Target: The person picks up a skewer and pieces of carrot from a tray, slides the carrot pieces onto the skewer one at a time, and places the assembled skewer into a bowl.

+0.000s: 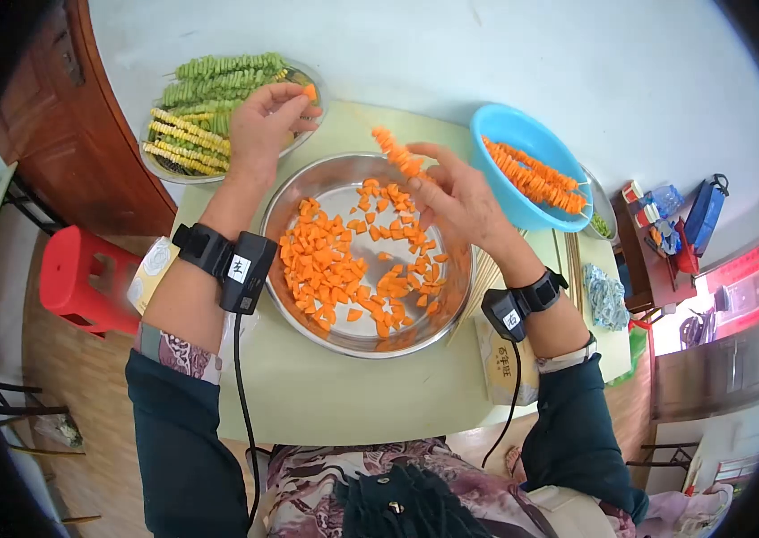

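My left hand (276, 121) pinches a small orange carrot piece (310, 93) between its fingertips, near the rim of the tray of green and yellow skewers. My right hand (451, 188) is closed around a skewer threaded with carrot pieces (396, 151), its bare tip pointing up and left. Below and between both hands is a wide steel bowl (369, 348), with many loose carrot pieces (317, 260) spread over its bottom. At the right, a blue basin (498, 121) holds several full carrot skewers (536, 179).
A steel tray (184, 177) of green and yellow skewers stands back left on the pale green table (335, 403). Bare sticks (574, 269), a box (498, 359) and a cloth (605, 296) lie at the right. A red stool (84, 278) is on the floor at the left.
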